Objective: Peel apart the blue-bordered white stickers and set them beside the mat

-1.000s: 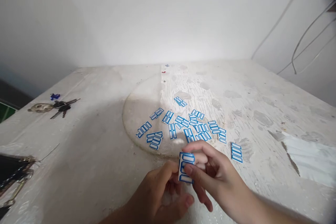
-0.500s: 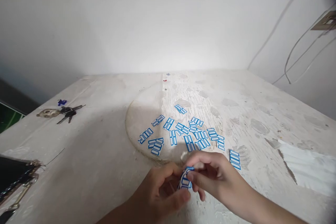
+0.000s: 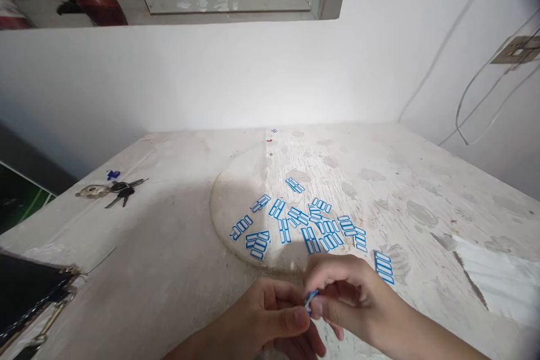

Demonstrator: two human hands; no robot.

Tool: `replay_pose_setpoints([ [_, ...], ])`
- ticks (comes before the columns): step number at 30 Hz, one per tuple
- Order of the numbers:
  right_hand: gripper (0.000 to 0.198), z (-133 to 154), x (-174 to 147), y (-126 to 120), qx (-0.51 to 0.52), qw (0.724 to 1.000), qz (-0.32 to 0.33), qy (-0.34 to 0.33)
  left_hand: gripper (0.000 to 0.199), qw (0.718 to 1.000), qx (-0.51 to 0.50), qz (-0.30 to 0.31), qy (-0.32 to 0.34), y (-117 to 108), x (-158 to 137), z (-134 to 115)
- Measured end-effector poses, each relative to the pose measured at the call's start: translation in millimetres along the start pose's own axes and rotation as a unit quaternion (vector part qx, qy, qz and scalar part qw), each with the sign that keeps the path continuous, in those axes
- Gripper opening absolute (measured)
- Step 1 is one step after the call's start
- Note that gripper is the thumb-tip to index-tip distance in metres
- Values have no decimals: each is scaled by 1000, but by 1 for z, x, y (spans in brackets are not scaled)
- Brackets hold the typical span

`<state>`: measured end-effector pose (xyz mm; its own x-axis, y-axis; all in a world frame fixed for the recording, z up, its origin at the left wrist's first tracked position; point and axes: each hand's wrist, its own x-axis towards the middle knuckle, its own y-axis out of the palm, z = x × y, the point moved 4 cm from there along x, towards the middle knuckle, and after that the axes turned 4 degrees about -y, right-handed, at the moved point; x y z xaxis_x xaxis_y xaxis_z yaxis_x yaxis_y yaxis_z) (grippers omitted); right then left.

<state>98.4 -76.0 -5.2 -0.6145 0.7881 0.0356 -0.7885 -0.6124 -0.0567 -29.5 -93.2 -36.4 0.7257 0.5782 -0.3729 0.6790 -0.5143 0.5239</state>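
My left hand (image 3: 270, 309) and my right hand (image 3: 354, 289) meet at the near side of the table. Between their thumbs and fingertips they pinch a small blue-and-white piece (image 3: 310, 301), bent and mostly covered by the fingers. Beyond the hands lie several flat white pieces with blue-outlined bars (image 3: 311, 240), some overlapping in a loose cluster. One such piece (image 3: 383, 267) rests just right of my right hand, and another (image 3: 295, 185) lies farther back.
Keys (image 3: 122, 188) and a small blue object (image 3: 113, 174) lie at the left. A dark pouch (image 3: 34, 287) with a metal clasp is at the near left. White tissue-like material (image 3: 502, 275) is at the right. A wall with a window frame (image 3: 232, 3) stands behind the table (image 3: 177, 225).
The view has tilted up slightly. The pinched piece has turned and folded more, so less of its face shows. My hands remain together around it.
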Motion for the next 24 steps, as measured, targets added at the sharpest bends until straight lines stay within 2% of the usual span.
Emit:
replay_pose_setpoints([
  [3,7,3,-3,0,-53,998,11,-10,46,1000,12,16,-6,0,-2,1],
  [5,6,5,-5,-2,-79,997,4,13,45,1000,-2,21,-12,-1,-3,3],
  [9,20,14,5,-20,-138,990,-6,30,41,994,-108,-7,3,-7,-1,4],
  [11,19,21,24,-40,-249,968,-30,11,40,991,-134,-24,17,-10,1,3],
  [12,21,23,37,-51,-333,942,-33,4,39,990,-137,-31,21,-12,2,2],
  [13,23,26,52,-60,-426,904,-33,-22,38,989,-138,-37,23,-13,3,2],
  [16,24,24,101,-86,-503,863,-34,-31,37,989,-139,-44,24,-17,5,2],
  [20,15,9,145,-94,-544,838,36,22,39,988,-150,-38,28,-20,8,5],
  [24,17,0,160,-92,-552,825,82,93,39,986,-162,-30,13,-20,8,7],
])
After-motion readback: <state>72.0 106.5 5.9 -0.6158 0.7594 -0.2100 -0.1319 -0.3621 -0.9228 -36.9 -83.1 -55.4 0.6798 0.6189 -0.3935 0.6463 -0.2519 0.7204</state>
